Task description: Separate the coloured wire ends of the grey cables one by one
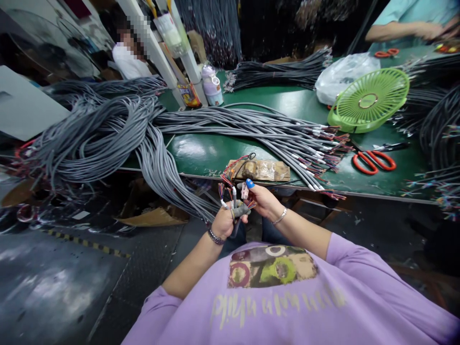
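Glare whitens the green table (196, 149) and floor (50, 282); wide-angle distortion stretches the edges.

Head-worn view, forward and down

The left hand (223, 223) hides part of the grey cable ends (240, 211), and the pinkish piece (245, 191) in the right hand (266, 201) is too small to identify. A co-worker (400, 14) is cut off by the top edge, the pale box (28, 108) by the left.
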### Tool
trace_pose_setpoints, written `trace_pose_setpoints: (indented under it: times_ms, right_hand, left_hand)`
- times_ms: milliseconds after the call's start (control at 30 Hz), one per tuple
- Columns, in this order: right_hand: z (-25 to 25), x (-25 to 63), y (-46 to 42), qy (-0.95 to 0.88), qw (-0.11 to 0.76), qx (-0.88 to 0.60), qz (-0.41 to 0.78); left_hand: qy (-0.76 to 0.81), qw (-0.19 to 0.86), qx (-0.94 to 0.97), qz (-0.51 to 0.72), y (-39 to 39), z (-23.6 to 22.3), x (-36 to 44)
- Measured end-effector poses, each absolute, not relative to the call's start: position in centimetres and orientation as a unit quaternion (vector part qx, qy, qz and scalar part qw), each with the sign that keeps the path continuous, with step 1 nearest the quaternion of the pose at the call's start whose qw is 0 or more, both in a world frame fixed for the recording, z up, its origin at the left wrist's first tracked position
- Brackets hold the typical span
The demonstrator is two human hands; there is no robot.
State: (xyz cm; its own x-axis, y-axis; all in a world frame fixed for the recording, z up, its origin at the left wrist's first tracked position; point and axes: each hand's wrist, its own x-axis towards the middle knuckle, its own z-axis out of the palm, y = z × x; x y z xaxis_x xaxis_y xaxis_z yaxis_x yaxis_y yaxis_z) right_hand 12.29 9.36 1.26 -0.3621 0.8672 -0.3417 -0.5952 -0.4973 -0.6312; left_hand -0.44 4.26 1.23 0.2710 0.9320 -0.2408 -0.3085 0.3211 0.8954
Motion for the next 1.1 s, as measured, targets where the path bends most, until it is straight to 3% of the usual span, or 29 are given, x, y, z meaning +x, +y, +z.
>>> trace_pose_setpoints:
  times_ms: [267,467,900,1100]
  right_hand:
    - [1.0,13.8,8.7,-0.209,0.383,-0.341,0.833]
    - [0.9,15.6,7.1,-0.269,0.31,-0.326,0.851]
    - [1.6,15.1,5.5,-0.415,0.377,-0.4,0.725]
    - [1.2,14.5,4.5,-0.41,0.426,-0.417,0.69]
  left_hand:
    - [0.429,0.67,0.377,0.474,3.5,1.7,-0.3]
    - [0.467,0.587,0.441,0.493,1.8,1.8,-0.4]
    - [0.503,0.538,0.476,0.48,0.9,1.6,0.0]
    - [0.525,0.504,0.429,0.534,0.8,1.1,0.3]
